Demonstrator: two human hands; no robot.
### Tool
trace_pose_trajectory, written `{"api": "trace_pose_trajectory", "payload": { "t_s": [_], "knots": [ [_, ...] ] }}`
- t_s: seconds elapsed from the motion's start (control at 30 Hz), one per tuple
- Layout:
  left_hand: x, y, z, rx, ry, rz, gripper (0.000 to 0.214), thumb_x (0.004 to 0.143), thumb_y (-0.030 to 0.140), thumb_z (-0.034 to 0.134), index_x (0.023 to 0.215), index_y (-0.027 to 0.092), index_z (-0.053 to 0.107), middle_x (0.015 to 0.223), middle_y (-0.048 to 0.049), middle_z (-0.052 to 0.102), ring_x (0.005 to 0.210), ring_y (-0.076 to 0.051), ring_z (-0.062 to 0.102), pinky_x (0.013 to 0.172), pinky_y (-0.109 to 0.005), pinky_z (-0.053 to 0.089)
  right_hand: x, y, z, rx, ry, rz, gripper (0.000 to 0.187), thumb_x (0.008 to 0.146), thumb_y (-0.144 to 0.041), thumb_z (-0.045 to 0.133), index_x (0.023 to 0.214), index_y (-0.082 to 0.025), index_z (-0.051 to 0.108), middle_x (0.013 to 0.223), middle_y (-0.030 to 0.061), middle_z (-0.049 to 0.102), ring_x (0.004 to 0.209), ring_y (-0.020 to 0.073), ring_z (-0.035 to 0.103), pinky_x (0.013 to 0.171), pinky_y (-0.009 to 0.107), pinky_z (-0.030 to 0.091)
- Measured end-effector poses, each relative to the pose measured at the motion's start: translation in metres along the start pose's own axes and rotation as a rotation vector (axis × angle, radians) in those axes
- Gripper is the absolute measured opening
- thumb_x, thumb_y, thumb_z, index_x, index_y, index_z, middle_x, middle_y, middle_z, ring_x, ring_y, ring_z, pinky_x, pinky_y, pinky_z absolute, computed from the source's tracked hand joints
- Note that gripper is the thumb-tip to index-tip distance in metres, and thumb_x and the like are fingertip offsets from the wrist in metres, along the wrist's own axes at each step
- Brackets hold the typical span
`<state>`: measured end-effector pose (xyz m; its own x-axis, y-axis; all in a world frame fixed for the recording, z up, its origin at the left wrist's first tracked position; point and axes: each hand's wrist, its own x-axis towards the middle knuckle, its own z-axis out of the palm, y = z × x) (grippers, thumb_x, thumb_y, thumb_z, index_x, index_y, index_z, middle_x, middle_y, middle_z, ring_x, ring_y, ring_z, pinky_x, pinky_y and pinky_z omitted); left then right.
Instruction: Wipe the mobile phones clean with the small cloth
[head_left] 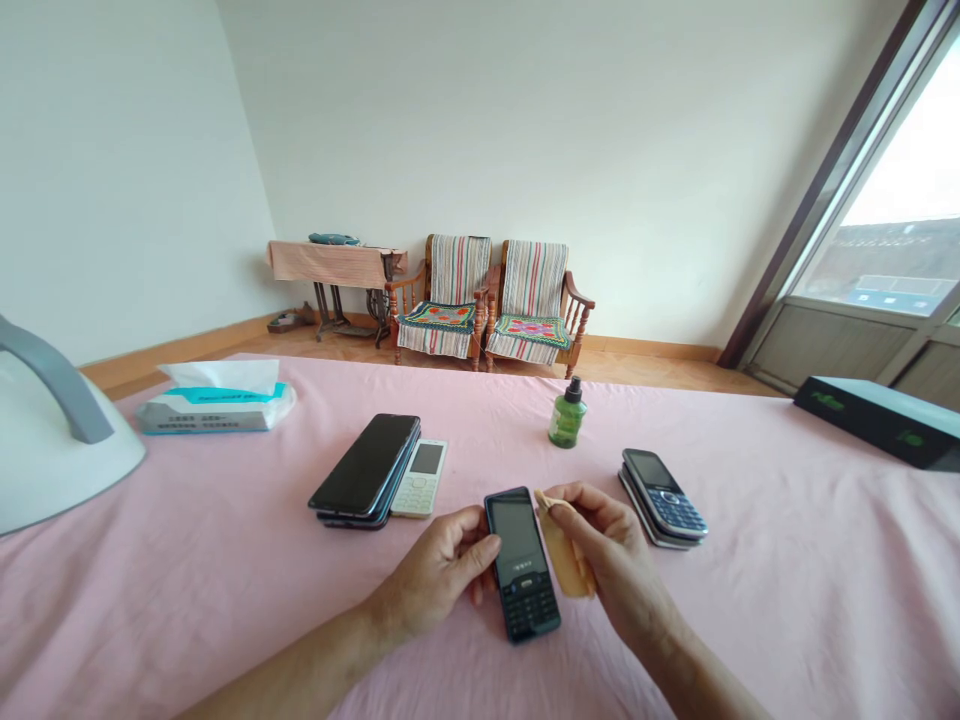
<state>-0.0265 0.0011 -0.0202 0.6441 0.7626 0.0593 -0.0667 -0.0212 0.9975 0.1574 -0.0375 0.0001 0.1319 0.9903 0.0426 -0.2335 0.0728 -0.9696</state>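
Note:
My left hand (457,555) grips the left edge of a black keypad phone (523,565), thumb on its front and fingers behind. The phone's screen faces me. Just right of it, my right hand (600,540) pinches a folded yellow cloth (566,560), which hangs down beside the phone's edge. Left of my hands lies a stack of smartphones (367,465), with a white keypad phone (421,478) against its right side. To the right, a dark blue keypad phone (664,490) tops another small stack. A green spray bottle (568,415) stands upright beyond my right hand.
A pink cloth (247,600) covers the table. On the left are a tissue pack (214,405) and a white appliance with a grey handle (60,430). A black box (885,420) sits at the right edge. Two wooden chairs (589,300) stand beyond the table.

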Motion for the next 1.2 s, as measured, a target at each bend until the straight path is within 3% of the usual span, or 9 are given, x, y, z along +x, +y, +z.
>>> {"api": "trace_pose_trajectory", "payload": {
  "t_s": [0.1, 0.23, 0.3, 0.43, 0.57, 0.77, 1.0, 1.2],
  "knots": [
    [0.001, -0.002, -0.001, 0.008, 0.0, 0.006, 0.042, 0.084, 0.051, 0.061, 0.095, 0.011, 0.059, 0.07, -0.0009, 0.057, 0.055, -0.009, 0.05, 0.048, -0.018, 0.041, 0.003, 0.002, -0.003, -0.126, 0.071, -0.084, 0.027, 0.071, -0.042, 0.071, 0.077, -0.016, 0.066, 0.07, 0.0018, 0.062, 0.06, 0.0126, 0.052, 0.054, 0.022, 0.039],
    [0.001, -0.004, -0.002, 0.015, -0.005, 0.013, 0.04, 0.084, 0.049, 0.061, 0.097, 0.011, 0.058, 0.071, -0.0004, 0.056, 0.055, -0.01, 0.051, 0.049, -0.019, 0.041, 0.0, 0.007, -0.001, -0.403, -0.025, -0.33, 0.011, 0.079, -0.026, 0.062, 0.079, -0.019, 0.07, 0.076, 0.0035, 0.059, 0.07, 0.016, 0.056, 0.062, 0.025, 0.043],
    [0.001, -0.004, -0.003, 0.02, -0.001, 0.016, 0.04, 0.084, 0.05, 0.061, 0.095, 0.011, 0.058, 0.07, -0.0001, 0.055, 0.055, -0.01, 0.051, 0.05, -0.02, 0.041, -0.003, 0.008, 0.002, -0.535, -0.075, -0.412, 0.016, 0.079, -0.016, 0.056, 0.08, -0.02, 0.071, 0.077, 0.0033, 0.056, 0.071, 0.0154, 0.056, 0.062, 0.024, 0.044],
    [0.002, -0.002, -0.004, 0.031, 0.04, 0.021, 0.039, 0.082, 0.05, 0.062, 0.089, 0.012, 0.057, 0.067, 0.0009, 0.056, 0.054, -0.01, 0.05, 0.052, -0.021, 0.04, -0.011, 0.009, 0.006, -0.646, -0.215, -0.424, 0.032, 0.069, -0.001, 0.046, 0.076, -0.02, 0.071, 0.077, 0.0022, 0.056, 0.068, 0.0128, 0.057, 0.058, 0.022, 0.043],
    [0.002, -0.002, -0.005, 0.03, 0.086, 0.015, 0.037, 0.081, 0.049, 0.064, 0.084, 0.013, 0.057, 0.061, 0.0019, 0.056, 0.054, -0.011, 0.05, 0.053, -0.021, 0.04, -0.014, 0.005, 0.005, -0.645, -0.369, -0.355, 0.034, 0.065, 0.001, 0.044, 0.07, -0.019, 0.071, 0.08, 0.002, 0.06, 0.071, 0.0125, 0.059, 0.063, 0.022, 0.045],
    [0.006, -0.003, -0.005, -0.057, 0.186, 0.016, 0.036, 0.079, 0.049, 0.064, 0.08, 0.014, 0.057, 0.061, 0.0017, 0.056, 0.053, -0.011, 0.051, 0.05, -0.02, 0.038, -0.018, 0.007, -0.014, -0.658, -0.007, -0.253, 0.02, 0.07, -0.008, 0.051, 0.068, -0.017, 0.069, 0.072, 0.0028, 0.061, 0.069, 0.0162, 0.059, 0.063, 0.026, 0.044],
    [0.024, 0.01, -0.002, -0.157, 0.209, 0.014, 0.036, 0.078, 0.048, 0.065, 0.081, 0.013, 0.058, 0.067, -0.0031, 0.062, 0.058, -0.014, 0.058, 0.049, -0.021, 0.04, -0.036, 0.023, -0.04, -0.713, 0.124, -0.271, 0.021, 0.068, -0.009, 0.05, 0.065, -0.017, 0.069, 0.069, 0.0032, 0.059, 0.067, 0.0173, 0.059, 0.061, 0.027, 0.043],
    [0.072, 0.019, 0.021, -0.121, 0.171, -0.036, 0.03, 0.089, 0.039, 0.059, 0.094, 0.009, 0.06, 0.078, -0.0056, 0.064, 0.065, -0.015, 0.063, 0.06, -0.025, 0.049, -0.033, 0.029, -0.046, -0.727, 0.212, -0.317, 0.02, 0.068, -0.009, 0.05, 0.064, -0.017, 0.068, 0.069, 0.0041, 0.06, 0.068, 0.0183, 0.059, 0.062, 0.027, 0.043]
  ]
}}
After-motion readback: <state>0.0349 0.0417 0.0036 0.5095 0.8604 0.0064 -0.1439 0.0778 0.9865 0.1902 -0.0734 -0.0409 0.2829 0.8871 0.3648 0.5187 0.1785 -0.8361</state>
